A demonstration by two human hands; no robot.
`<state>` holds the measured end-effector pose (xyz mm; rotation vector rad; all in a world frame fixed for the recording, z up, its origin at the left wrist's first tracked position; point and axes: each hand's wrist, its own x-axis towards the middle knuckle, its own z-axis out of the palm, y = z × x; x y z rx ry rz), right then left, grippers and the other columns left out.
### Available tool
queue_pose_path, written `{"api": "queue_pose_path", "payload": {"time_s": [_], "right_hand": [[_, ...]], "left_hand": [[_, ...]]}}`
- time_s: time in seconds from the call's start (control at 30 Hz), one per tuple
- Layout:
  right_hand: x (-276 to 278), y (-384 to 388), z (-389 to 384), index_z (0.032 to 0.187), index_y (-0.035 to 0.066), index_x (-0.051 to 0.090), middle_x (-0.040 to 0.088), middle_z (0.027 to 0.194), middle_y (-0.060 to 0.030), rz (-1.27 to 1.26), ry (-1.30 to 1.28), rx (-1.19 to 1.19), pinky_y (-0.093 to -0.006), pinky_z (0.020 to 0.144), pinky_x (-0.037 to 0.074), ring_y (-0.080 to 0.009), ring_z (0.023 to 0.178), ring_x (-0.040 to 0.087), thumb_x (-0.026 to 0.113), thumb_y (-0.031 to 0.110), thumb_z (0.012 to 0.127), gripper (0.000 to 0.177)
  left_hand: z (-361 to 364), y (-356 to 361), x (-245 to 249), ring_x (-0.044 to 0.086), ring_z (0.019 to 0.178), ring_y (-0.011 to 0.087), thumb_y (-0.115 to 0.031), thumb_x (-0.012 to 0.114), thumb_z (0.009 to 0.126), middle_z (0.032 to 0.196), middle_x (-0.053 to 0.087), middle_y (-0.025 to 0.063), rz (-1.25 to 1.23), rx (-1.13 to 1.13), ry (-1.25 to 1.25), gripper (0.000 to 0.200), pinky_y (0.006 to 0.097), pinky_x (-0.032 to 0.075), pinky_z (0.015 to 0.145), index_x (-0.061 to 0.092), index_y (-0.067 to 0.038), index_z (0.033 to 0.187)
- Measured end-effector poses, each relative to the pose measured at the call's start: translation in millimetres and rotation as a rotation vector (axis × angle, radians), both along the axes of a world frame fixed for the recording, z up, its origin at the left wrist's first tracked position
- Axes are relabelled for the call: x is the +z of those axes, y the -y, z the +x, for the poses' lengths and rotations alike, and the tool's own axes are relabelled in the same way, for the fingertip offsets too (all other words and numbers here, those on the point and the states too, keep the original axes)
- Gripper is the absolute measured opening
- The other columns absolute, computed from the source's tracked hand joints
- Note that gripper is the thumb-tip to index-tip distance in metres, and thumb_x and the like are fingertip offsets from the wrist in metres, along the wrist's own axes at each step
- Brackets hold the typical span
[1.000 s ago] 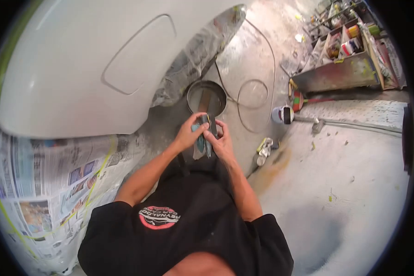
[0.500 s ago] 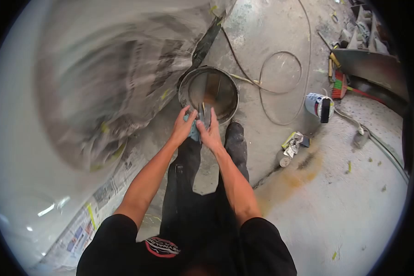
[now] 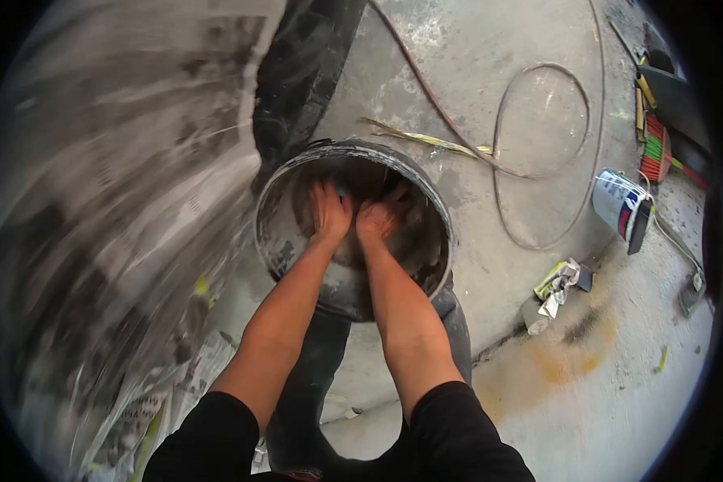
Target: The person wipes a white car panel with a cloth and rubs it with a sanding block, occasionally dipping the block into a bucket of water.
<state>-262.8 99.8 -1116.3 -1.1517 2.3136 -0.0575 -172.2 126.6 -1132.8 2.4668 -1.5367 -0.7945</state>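
Note:
Both my hands are down inside a round, dirt-streaked bucket (image 3: 444, 233) that holds murky brown water. My left hand (image 3: 329, 210) is on the left within it, fingers pointing down and away. A small bit of a light-blue, cloth-like piece (image 3: 342, 193) shows beside its fingertips, mostly hidden. Close beside it is my right hand (image 3: 377, 220), wrist bent. Its fingers are dim and blurred at the water, so what they hold, if anything, is hidden.
Plastic sheeting (image 3: 136, 185) covers a large surface on the left. A hose (image 3: 498, 145) loops over the concrete floor. To the right are a white tub (image 3: 616, 197), a can (image 3: 536, 315) with crumpled paper (image 3: 562, 289), and a red-green broom (image 3: 655, 149).
My hands have gone from above the bucket's near rim, where they held the light-blue piece, down into the bucket. The view has moved closer to the bucket.

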Motion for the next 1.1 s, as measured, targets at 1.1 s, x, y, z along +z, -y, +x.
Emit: {"api": "queue_pose_path", "payload": {"time_s": [1.1], "right_hand": [[557,57,-127,0.149,0.0,0.041,0.054,0.14,-0.0117,-0.253,1.614,-0.389,-0.0355,0.1,0.047,-0.0216,0.12,0.056,0.067,0.029,0.101,0.062]], "left_hand": [[25,69,718,0.067,0.093,0.0107,-0.022,0.072,0.097,0.107,0.073,0.0015,-0.206,0.37,-0.847,0.032,0.0307,0.056,0.085,0.07,-0.004,0.124]]}}
